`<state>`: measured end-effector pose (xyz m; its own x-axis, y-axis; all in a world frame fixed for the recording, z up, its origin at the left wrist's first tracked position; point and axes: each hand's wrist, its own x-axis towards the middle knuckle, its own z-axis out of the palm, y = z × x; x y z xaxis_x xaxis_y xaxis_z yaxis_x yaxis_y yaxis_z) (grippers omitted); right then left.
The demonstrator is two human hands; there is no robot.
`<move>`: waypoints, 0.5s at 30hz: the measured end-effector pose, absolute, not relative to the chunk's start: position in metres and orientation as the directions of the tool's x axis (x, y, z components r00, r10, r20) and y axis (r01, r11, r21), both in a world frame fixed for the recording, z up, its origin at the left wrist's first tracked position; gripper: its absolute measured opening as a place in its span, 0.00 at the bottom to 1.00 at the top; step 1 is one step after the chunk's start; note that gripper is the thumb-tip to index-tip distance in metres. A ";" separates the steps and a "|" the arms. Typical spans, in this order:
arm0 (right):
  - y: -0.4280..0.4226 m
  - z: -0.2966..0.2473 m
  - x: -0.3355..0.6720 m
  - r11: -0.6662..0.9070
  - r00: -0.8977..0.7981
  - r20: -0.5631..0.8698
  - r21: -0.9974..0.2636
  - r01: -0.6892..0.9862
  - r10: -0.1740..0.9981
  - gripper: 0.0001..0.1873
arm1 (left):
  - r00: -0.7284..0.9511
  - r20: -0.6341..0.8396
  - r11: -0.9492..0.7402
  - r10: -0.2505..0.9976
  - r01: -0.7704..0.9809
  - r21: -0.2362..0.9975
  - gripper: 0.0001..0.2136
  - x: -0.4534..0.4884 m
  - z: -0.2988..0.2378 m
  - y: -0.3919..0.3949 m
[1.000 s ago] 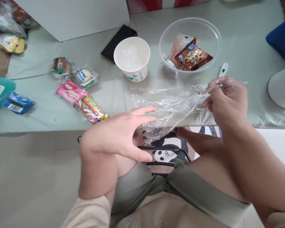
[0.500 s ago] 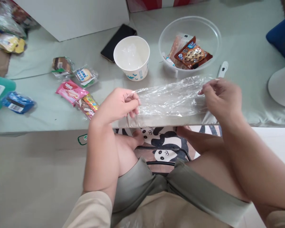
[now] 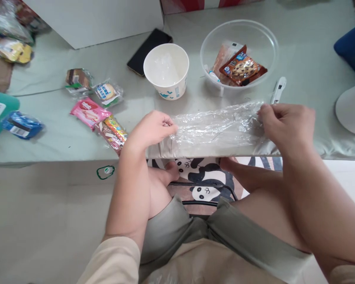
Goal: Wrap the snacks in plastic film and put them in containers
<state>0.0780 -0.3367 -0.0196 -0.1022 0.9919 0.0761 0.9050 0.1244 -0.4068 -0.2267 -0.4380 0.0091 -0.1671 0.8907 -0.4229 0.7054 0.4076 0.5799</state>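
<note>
A crinkled clear plastic bag (image 3: 215, 124) is stretched sideways above the table's front edge. My left hand (image 3: 154, 130) pinches its left end, and my right hand (image 3: 286, 124) pinches the right end. Behind the bag stands a white paper tub (image 3: 166, 73) with some clear film inside. To its right, a round clear plastic bowl (image 3: 239, 55) holds several wrapped snacks, among them a brown cookie packet (image 3: 241, 68). A white box cutter (image 3: 278, 90) lies just beyond my right hand.
Wrapped snacks, including a pink wafer packet (image 3: 89, 112), lie left of my left hand. A black phone (image 3: 149, 51) rests behind the tub. A white box (image 3: 97, 19) stands at the back, a white rounded object (image 3: 352, 108) at the right.
My right hand has moved slightly to the right and turned, drawing the bag out flatter. The left hand has shifted a little to the right, its fingers more closed.
</note>
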 end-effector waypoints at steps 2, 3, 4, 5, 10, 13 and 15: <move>-0.334 -0.018 0.076 0.043 -0.027 0.050 -0.368 0.929 0.998 0.13 | -0.180 -0.432 0.408 0.884 0.750 0.521 0.10 -0.228 0.006 -0.437; -0.332 -0.018 0.074 0.023 -0.002 0.060 -0.356 0.934 0.998 0.09 | -0.194 -0.431 0.411 0.882 0.764 0.498 0.10 -0.228 0.004 -0.436; -0.331 -0.017 0.074 0.029 0.007 0.102 -0.352 0.936 0.995 0.10 | -0.213 -0.426 0.419 0.879 0.770 0.481 0.11 -0.228 0.004 -0.435; -0.331 -0.017 0.073 0.051 0.012 0.175 -0.354 0.934 0.984 0.17 | -0.235 -0.421 0.433 0.876 0.768 0.472 0.11 -0.227 0.004 -0.435; -0.355 -0.014 0.066 0.573 -0.316 0.610 -0.284 0.769 0.726 0.17 | -0.347 -0.339 0.478 0.874 0.734 0.482 0.10 -0.220 0.004 -0.433; -0.383 -0.020 0.052 0.865 -0.708 0.503 -0.215 0.454 0.496 0.16 | -0.466 -0.223 0.514 0.856 0.722 0.463 0.12 -0.218 0.003 -0.435; -0.397 -0.029 0.044 0.899 -0.850 0.301 -0.222 0.378 0.432 0.26 | -0.540 -0.127 0.527 0.832 0.699 0.483 0.14 -0.220 0.002 -0.438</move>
<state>0.0436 -0.3972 -0.0289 -0.8501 0.4318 0.3015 0.3780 0.8989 -0.2216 -0.2204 -0.4377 0.0018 -0.5400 0.8320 -0.1271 0.6989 0.5274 0.4831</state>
